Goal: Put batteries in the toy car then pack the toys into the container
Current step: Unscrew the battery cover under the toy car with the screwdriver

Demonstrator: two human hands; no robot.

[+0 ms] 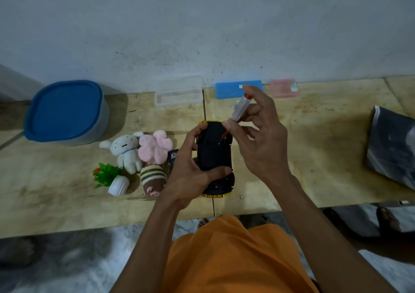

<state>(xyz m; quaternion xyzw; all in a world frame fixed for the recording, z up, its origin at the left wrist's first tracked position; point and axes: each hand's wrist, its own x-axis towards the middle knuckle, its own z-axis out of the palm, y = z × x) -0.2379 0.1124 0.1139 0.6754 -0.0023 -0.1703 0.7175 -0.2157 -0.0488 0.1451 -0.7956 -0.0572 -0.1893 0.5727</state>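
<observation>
Clear plastic, red-capped: the handle of a small screwdriver is pinched in the right hand, thumb and first fingers closed on the barrel, the remaining fingers loosely spread. Its thin shaft slants down to the black underside of the toy car, the tip apparently at a screw near the far end of the chassis; the screw itself is too small to confirm.

The left hand is clamped round the car, fingers curled over its far left edge and thumb laid across the near part of the belly. The car is upside down, yellow body showing at both ends, held just above or resting on the tiled bench; which, I cannot tell.

Assessment: the work is at its first stage, the battery cover being unscrewed or fastened. No loose batteries are identifiable. Packing has not begun.

Left of the car, on the bench, lie the white plush rabbit, the pink flower plush, the striped plush and a small artificial plant in a white pot, tipped over. The blue-lidded container stands farther left against the wall, lid on. Along the wall sit a clear case, a blue case and a pink case. A dark bag lies at the right.
</observation>
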